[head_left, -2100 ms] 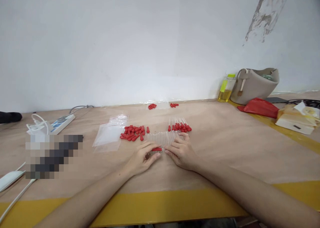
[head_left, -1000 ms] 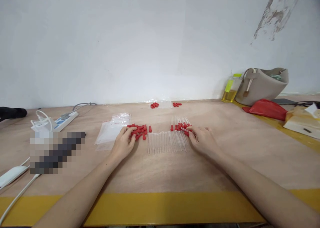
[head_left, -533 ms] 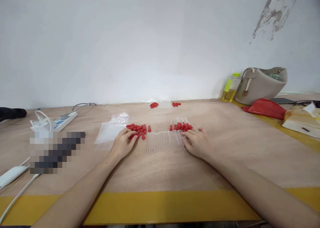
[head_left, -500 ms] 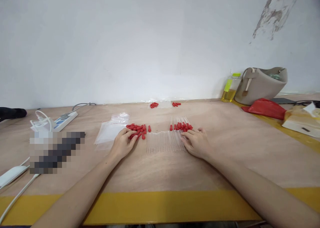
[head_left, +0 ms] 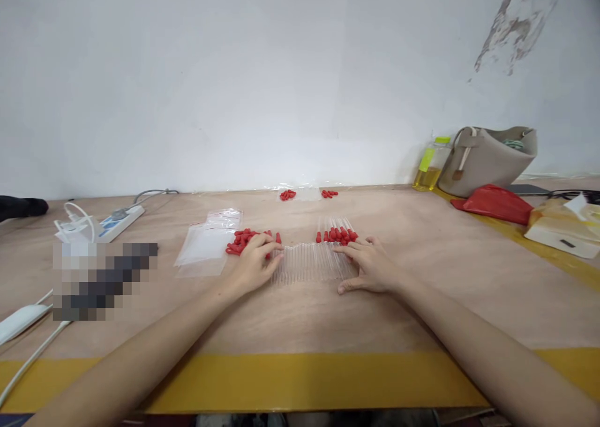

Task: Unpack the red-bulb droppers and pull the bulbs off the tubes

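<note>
A row of clear, thin dropper tubes (head_left: 304, 264) lies side by side on the table between my hands. My left hand (head_left: 255, 266) is at the row's left end, thumb and fingers apart. It partly hides a pile of red rubber bulbs (head_left: 239, 241) behind it. At the right end, my right hand (head_left: 370, 267) has its thumb spread well away from its fingers, with the index finger over the tubes. Just beyond the row lie several droppers with red bulbs (head_left: 338, 234), their clear tubes pointing to the wall.
Clear zip bags (head_left: 204, 246) lie left of the bulbs. Small bagged red bulbs (head_left: 287, 195) sit by the wall. A power strip (head_left: 122, 222) and white cables are at left. A bottle (head_left: 431, 164), grey bag (head_left: 487, 158), red pouch (head_left: 499, 204) and tissue pack (head_left: 565, 230) stand right.
My left hand has moved right from the red bulbs to the left end of the tube row. My right thumb has spread downward, away from the fingers.
</note>
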A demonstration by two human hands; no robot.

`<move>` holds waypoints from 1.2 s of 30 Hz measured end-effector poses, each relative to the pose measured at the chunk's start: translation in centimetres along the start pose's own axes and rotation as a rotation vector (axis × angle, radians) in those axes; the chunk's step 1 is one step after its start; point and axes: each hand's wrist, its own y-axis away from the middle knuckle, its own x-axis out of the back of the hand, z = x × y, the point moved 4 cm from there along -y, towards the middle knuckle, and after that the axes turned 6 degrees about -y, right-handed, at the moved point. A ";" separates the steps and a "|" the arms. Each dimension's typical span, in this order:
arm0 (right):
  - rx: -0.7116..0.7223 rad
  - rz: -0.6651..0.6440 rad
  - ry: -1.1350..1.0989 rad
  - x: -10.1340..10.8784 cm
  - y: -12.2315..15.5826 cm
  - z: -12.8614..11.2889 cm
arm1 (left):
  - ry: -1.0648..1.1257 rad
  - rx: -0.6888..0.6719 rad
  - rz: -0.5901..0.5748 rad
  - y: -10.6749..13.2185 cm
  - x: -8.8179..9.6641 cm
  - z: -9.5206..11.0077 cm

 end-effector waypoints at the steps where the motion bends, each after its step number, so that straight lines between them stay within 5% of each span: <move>1: -0.006 0.001 -0.001 -0.1 -0.1 0.2 | 0.021 -0.021 -0.048 -0.9 -0.6 0.6; 9: -0.066 0.035 -0.043 -1.0 -0.4 0.4 | 0.155 0.108 -0.297 -9.2 -7.2 3.3; 14: -0.090 0.038 -0.079 -0.9 -0.5 0.1 | 0.228 0.121 -0.376 -11.2 -10.0 3.4; 19: -0.103 0.023 -0.107 -0.5 -0.4 0.5 | 0.304 0.138 -0.415 -11.9 -10.8 3.3; 23: -0.106 -0.003 -0.128 -0.2 -0.3 0.7 | 0.356 0.213 -0.356 -11.9 -10.4 3.3; 29: -0.189 0.150 -0.150 0.2 -0.4 1.4 | 0.353 0.420 -0.081 -9.2 -7.0 1.7; 34: -0.146 0.530 -0.155 0.8 -0.1 0.5 | 0.447 0.312 -0.037 -3.5 -3.4 0.8; 36: -0.093 0.570 -0.097 0.8 0.0 -0.6 | 0.488 0.209 -0.032 -1.2 -2.2 0.8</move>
